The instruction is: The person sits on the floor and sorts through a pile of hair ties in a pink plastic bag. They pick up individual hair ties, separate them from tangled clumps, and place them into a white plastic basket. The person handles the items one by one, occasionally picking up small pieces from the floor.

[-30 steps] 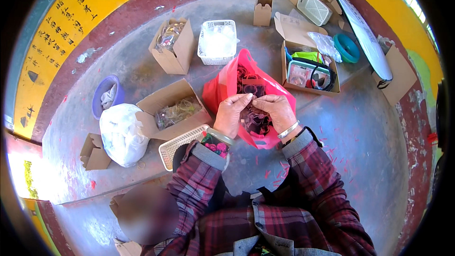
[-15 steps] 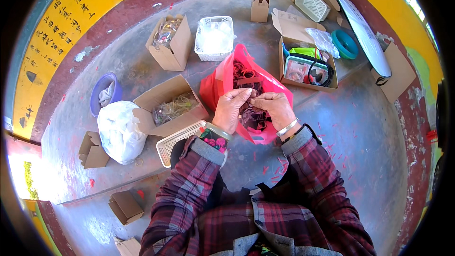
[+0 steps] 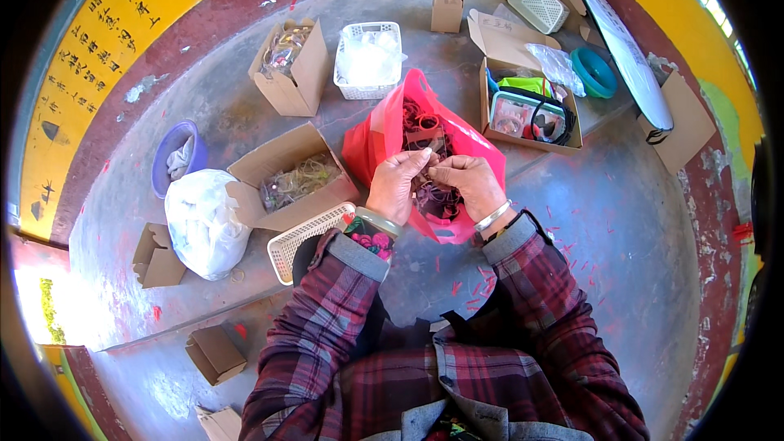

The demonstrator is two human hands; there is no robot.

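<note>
Both hands have barely shifted: left hand point(image 3: 398, 185) and right hand point(image 3: 465, 184) pinch one small dark band point(image 3: 430, 170) between them (fingertips touching) above the red bag point(image 3: 371, 143).

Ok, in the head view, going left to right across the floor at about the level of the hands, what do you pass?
Purple bowl → white plastic sack → open cardboard box of rubber bands → left hand → right hand, both over the red plastic bag → cardboard box with a case and cables.
</note>
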